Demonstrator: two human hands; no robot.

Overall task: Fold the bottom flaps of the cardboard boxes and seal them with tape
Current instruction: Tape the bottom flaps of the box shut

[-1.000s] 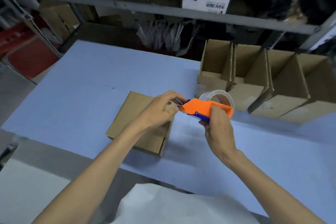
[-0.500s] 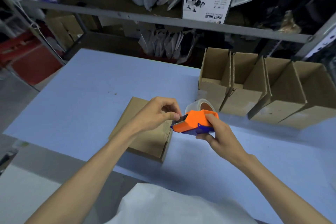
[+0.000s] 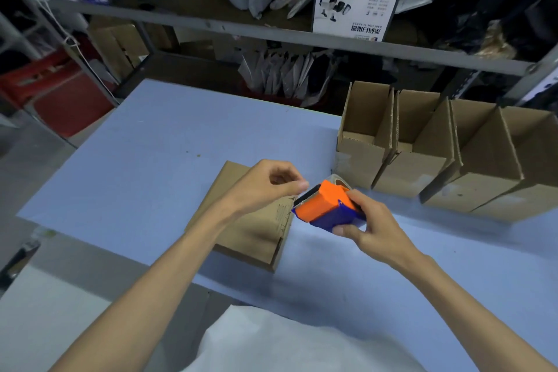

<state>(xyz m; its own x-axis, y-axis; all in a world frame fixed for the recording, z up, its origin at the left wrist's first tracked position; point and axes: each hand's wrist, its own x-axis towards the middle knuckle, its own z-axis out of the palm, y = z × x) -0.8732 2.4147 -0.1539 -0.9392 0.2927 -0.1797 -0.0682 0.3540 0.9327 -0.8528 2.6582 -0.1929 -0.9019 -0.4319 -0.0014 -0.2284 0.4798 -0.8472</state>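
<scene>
The right hand (image 3: 371, 229) grips the orange-blue tape dispenser (image 3: 320, 205). The left hand (image 3: 265, 184) pinches thumb to forefinger at its front edge; whether tape is between them, I cannot tell. At 8 o'clock from the dispenser the cardboard box (image 3: 253, 232) lies on the worktop (image 3: 151, 160); open boxes (image 3: 483, 184) stand at 2 o'clock.

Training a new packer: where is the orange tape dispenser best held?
Grip the tape dispenser by its blue rear body, coming from the right, as the right hand does. Its black front edge points left toward the left hand and the roll sits behind, so both stay clear.
</scene>
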